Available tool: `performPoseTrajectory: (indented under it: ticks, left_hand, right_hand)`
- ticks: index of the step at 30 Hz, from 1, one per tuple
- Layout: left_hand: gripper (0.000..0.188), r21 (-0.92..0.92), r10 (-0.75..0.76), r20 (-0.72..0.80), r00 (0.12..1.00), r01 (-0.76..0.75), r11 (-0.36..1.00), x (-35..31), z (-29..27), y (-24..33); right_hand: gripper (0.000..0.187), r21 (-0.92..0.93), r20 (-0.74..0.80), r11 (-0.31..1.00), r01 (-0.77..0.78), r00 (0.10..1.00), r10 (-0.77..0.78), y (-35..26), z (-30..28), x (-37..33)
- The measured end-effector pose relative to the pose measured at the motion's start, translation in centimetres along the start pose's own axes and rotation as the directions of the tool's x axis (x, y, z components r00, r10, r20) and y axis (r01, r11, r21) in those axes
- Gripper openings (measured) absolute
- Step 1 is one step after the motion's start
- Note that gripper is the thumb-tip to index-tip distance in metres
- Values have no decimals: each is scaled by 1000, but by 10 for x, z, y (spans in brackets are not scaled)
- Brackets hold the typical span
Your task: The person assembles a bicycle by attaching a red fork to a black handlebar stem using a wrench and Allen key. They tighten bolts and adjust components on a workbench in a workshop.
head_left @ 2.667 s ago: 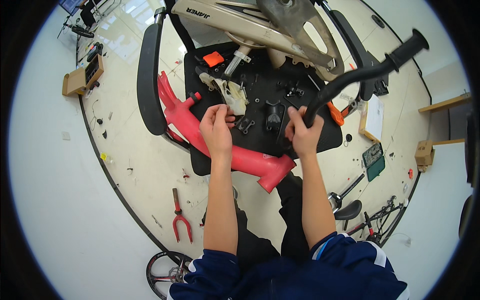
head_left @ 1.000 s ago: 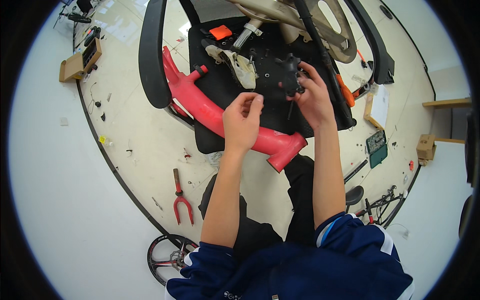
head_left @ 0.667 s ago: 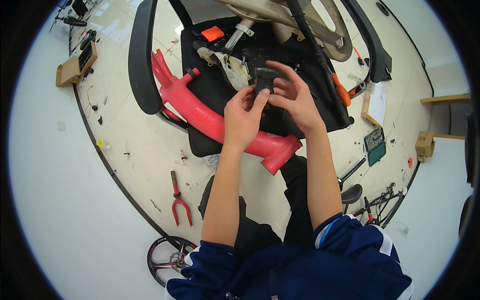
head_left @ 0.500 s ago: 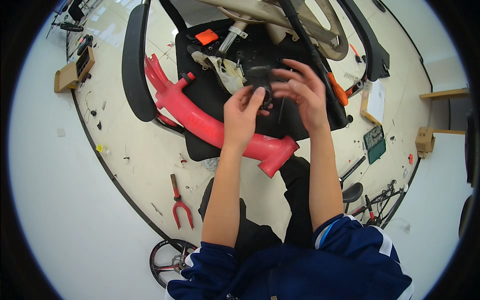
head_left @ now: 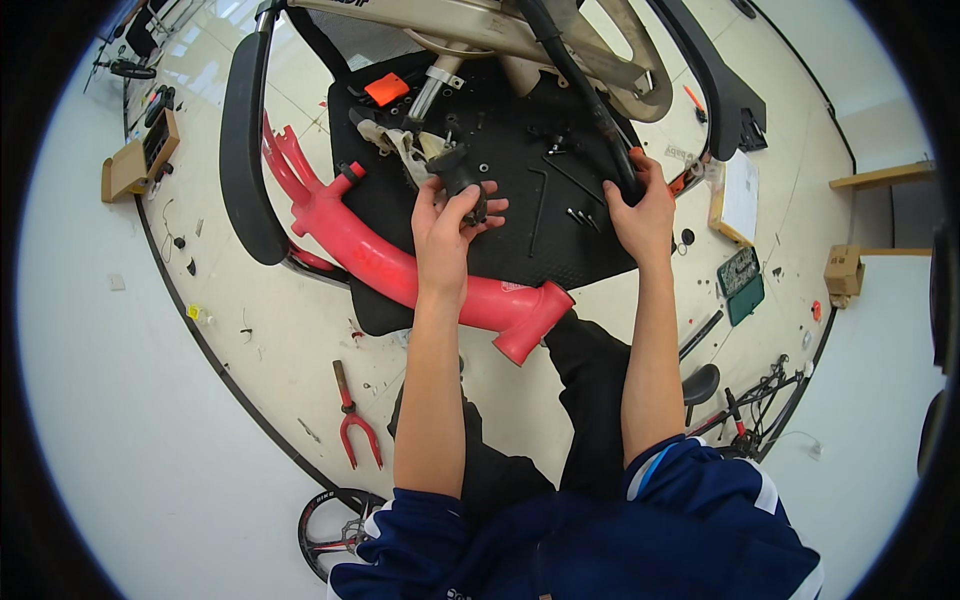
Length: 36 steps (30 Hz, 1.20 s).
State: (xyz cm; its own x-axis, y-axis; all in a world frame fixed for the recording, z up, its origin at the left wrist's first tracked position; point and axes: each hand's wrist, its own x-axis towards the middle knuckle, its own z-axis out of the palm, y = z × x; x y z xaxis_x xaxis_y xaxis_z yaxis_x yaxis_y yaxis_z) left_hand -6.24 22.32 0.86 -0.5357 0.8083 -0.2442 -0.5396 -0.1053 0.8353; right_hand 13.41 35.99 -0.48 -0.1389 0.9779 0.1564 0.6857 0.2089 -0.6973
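My left hand [head_left: 447,225] holds a black cylindrical part [head_left: 455,172] with a wider ribbed end, above the black chair seat [head_left: 400,217]. Its exact kind I cannot make out. At the seat's right edge my right hand [head_left: 645,215] is closed around the lower end of a long black tube [head_left: 590,90]. An orange piece [head_left: 637,151] shows at its fingertips, mostly hidden. Under my left wrist lies a red bicycle frame tube [head_left: 380,245]. Hex keys [head_left: 538,210], bolts [head_left: 580,218] and a crumpled whitish piece [head_left: 405,145] are on the seat.
A pale metal bicycle frame [head_left: 480,25] rests across the chair between its armrests [head_left: 252,150]. On the floor are a red fork [head_left: 357,425], a wheel [head_left: 325,530], a green tool case [head_left: 742,290], a saddle [head_left: 702,383] and an opened cardboard box [head_left: 130,172].
My right hand has left the black part and moved right to the black tube, covering most of the orange handle there. My left hand has shifted left, still holding the black part.
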Motion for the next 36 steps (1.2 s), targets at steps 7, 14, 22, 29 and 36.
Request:
performPoseTrajectory:
  ticks: [7, 14, 22, 29, 36]
  left_hand:
    - [39, -58, -1, 70, 998, 6, 998, 2, -2, 2]
    - [63, 75, 38, 360, 932, -70, 995, -12, 10, -8]
    - [51, 200, 64, 400, 914, -155, 967, -24, -13, 9]
    - [40, 314, 42, 372, 927, -168, 934, -28, -16, 4]
    - [34, 299, 46, 300, 953, -140, 944, -25, -14, 5]
  right_hand:
    - [31, 82, -259, 988, 133, 960, -108, 3, -1, 2]
    - [42, 651, 460, 702, -289, 886, -61, -70, 22, -52]
    - [36, 452, 346, 884, -123, 937, -46, -63, 14, -37]
    - [44, 453, 285, 877, -161, 958, 28, -31, 26, -30]
    - [33, 704, 357, 678, -211, 931, -80, -38, 32, -28]
